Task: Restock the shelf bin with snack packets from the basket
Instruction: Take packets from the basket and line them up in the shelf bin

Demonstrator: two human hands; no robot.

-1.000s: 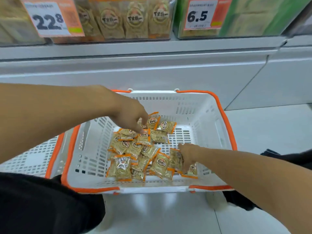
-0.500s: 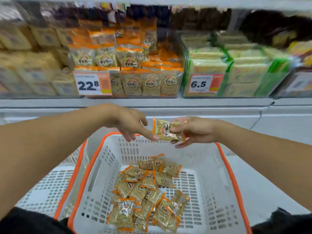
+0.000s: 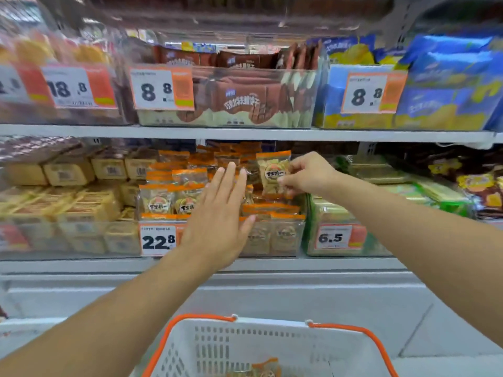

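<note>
Upright in the right hand's [image 3: 307,174] pinch, a snack packet [image 3: 273,174] hovers just above the shelf bin [image 3: 272,238], while the flat, empty left hand [image 3: 217,213] waits alongside.

Left grip [image 3: 217,213] flat, outstretched; right grip [image 3: 307,174] pinching.

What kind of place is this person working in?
Most likely a supermarket snack aisle: stocked shelves with price tags, clear bins of packaged biscuits, and a shopping basket below the hands.
</note>
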